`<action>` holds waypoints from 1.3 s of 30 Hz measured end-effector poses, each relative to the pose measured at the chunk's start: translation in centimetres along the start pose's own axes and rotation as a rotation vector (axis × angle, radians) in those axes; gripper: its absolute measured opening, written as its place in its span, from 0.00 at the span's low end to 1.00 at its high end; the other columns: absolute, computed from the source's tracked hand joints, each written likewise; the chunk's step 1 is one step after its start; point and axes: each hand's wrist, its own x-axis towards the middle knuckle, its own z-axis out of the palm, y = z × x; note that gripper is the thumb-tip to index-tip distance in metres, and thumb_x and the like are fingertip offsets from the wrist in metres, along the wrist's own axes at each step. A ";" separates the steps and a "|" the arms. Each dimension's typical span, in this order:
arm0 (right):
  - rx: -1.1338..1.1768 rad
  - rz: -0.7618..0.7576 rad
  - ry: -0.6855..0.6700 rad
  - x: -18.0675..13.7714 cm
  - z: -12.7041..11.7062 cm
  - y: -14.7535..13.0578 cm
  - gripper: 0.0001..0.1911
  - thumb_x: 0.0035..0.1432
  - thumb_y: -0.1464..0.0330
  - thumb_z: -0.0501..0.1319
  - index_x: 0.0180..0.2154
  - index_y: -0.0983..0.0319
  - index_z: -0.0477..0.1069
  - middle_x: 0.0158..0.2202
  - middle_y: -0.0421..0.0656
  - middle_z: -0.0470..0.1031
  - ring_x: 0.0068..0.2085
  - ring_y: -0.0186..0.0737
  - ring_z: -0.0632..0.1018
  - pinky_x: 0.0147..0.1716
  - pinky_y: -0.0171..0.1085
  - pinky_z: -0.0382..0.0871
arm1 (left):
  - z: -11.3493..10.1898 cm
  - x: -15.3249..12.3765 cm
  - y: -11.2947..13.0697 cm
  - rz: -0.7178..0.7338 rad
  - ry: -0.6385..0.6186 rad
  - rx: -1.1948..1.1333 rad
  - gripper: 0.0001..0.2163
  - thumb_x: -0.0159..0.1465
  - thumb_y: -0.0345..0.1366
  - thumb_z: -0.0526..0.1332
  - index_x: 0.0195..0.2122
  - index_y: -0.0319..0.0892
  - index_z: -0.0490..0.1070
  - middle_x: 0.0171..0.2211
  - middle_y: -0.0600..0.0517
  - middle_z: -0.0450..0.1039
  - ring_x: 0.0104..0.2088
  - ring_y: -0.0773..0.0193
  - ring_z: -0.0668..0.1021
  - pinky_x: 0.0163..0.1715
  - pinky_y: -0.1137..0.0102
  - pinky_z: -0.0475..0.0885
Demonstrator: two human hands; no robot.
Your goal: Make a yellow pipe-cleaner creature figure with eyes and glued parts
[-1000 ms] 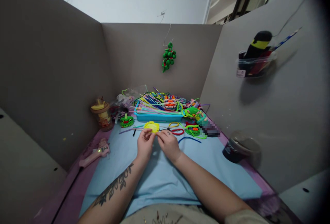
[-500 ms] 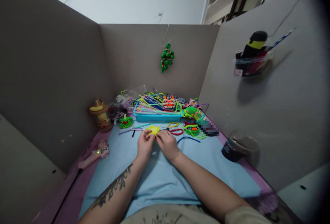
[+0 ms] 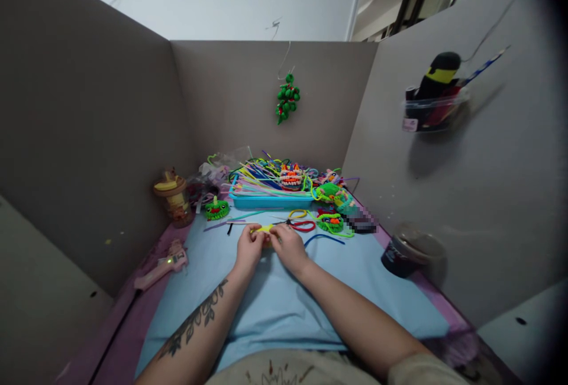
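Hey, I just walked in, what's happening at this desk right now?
A person at a walled craft desk pinches a small yellow fuzzy pipe-cleaner piece between the left hand and the right hand, low over a light blue mat. Behind it stands a blue plastic tray heaped with coloured pipe cleaners. A small green fuzzy figure and a pink glue gun lie to the left.

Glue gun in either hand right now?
No, the pink glue gun lies off to the left, apart from the left hand and right hand, which both pinch a yellow piece.
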 end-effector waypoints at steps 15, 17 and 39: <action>0.134 0.106 0.032 0.2 0.4 1.0 0.08 0.52 0.76 0.54 0.32 0.61 0.70 0.32 0.43 0.72 0.36 0.40 0.72 0.38 0.37 0.65 | 0.4 -0.6 0.5 -0.055 -0.034 -0.035 0.19 0.49 0.31 0.62 0.42 0.39 0.60 0.27 0.49 0.76 0.31 0.61 0.79 0.32 0.66 0.74; 0.147 0.125 0.036 0.3 0.4 1.2 0.08 0.52 0.75 0.54 0.32 0.61 0.71 0.32 0.43 0.72 0.36 0.40 0.72 0.37 0.37 0.65 | 0.4 -0.7 0.8 -0.066 -0.020 -0.038 0.20 0.48 0.32 0.63 0.42 0.39 0.61 0.26 0.49 0.76 0.31 0.60 0.79 0.32 0.65 0.74; 0.262 0.317 0.053 0.4 1.0 2.3 0.06 0.50 0.71 0.56 0.28 0.63 0.71 0.28 0.42 0.73 0.32 0.39 0.73 0.33 0.35 0.66 | 1.0 -1.6 1.2 -0.186 -0.069 -0.172 0.24 0.46 0.34 0.67 0.43 0.42 0.58 0.36 0.46 0.74 0.33 0.61 0.78 0.33 0.65 0.72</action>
